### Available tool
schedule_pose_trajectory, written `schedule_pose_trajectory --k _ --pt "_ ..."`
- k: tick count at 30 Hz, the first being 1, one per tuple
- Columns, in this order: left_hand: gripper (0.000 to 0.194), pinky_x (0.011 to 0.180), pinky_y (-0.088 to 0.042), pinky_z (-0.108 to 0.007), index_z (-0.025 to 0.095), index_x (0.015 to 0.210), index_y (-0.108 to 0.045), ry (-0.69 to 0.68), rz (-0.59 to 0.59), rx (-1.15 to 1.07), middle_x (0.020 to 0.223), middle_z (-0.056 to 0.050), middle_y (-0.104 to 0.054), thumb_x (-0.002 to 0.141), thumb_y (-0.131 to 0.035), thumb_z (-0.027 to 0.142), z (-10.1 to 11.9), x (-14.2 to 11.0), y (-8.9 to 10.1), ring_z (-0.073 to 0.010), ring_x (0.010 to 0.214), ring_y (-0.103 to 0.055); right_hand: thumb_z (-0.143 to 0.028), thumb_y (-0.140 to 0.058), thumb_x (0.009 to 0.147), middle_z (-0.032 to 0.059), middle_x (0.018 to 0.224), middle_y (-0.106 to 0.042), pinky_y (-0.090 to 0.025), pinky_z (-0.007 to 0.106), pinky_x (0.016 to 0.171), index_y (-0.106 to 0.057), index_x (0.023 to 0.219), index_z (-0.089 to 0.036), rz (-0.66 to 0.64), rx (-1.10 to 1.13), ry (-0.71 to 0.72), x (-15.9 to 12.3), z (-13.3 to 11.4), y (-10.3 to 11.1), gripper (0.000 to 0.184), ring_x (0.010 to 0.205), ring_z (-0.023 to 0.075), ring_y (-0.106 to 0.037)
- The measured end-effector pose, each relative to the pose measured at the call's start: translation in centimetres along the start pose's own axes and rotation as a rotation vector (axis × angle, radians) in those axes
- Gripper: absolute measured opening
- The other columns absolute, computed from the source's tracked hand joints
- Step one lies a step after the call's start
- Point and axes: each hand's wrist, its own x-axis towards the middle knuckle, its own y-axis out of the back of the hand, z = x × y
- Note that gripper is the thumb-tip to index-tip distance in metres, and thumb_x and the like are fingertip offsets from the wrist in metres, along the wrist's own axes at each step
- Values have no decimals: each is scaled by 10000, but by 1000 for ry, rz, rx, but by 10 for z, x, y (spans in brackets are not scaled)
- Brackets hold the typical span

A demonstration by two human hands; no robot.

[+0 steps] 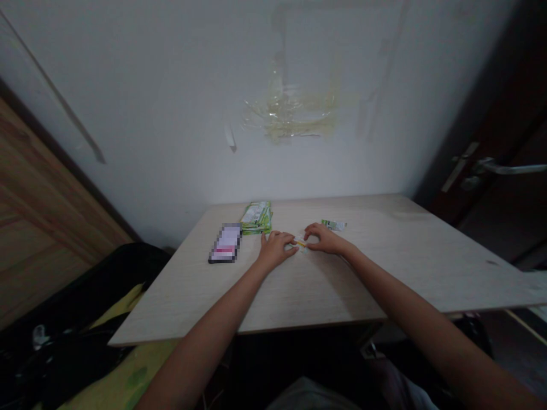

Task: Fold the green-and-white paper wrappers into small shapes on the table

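Both my hands rest on a pale wooden table [384,273], fingers curled toward each other. My left hand [276,248] and my right hand [323,239] pinch a small white and yellow packet [301,244] lying between them on the tabletop. A stack of green and white sachets [257,217] lies just beyond my left hand. One single green and white sachet [334,225] lies just behind my right hand.
A phone [226,243] lies flat on the table left of my left hand. A white wall with tape remains [294,117] stands behind the table. A dark door with a metal handle [508,168] is at right, and a black bag [85,307] lies at lower left.
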Motion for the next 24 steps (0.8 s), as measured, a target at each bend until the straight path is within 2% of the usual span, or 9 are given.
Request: schedule_pose_trajectory --k 8,12,15,17,24 --pt "282 1144 -136 -658 341 1107 -697 -13 3 -11 1302 9 -673 886 -635 505 -2 0 -1 -279 1244 -489 -229 -783 768 109 1275 -622 -387 435 1105 -729 1033 -215 -28 62 -2 -7 10 -2 271 1233 242 -557" --pt "251 1149 -128 -654 342 1074 -708 0 -1 -13 1307 11 -670 890 -633 496 -1 0 -1 -276 1258 -480 -229 -766 787 97 1237 -656 -409 431 1089 -744 1049 -223 0 143 -12 -9 10 -2 263 1190 231 -591" --pt "248 1148 -141 -653 345 1062 -711 7 -12 -15 1307 10 -672 887 -633 502 1 1 -1 -281 1260 -479 -224 -746 806 86 1183 -680 -440 411 1060 -781 968 -230 11 187 -23 -8 10 -2 166 1137 224 -622" --pt "232 1145 -140 -661 344 1050 -716 5 -9 -17 1308 9 -672 893 -627 490 1 1 -1 -284 1259 -483 -235 -724 831 84 1179 -683 -454 396 1043 -797 920 -239 12 184 -36 -8 11 -2 114 1118 219 -630" --pt "197 1127 -153 -699 377 1069 -709 -10 5 -42 1295 25 -679 925 -582 423 -1 2 -2 -289 1254 -498 -237 -715 840 110 1201 -677 -483 381 1005 -799 901 -209 93 113 -91 -4 19 -11 108 1080 208 -634"
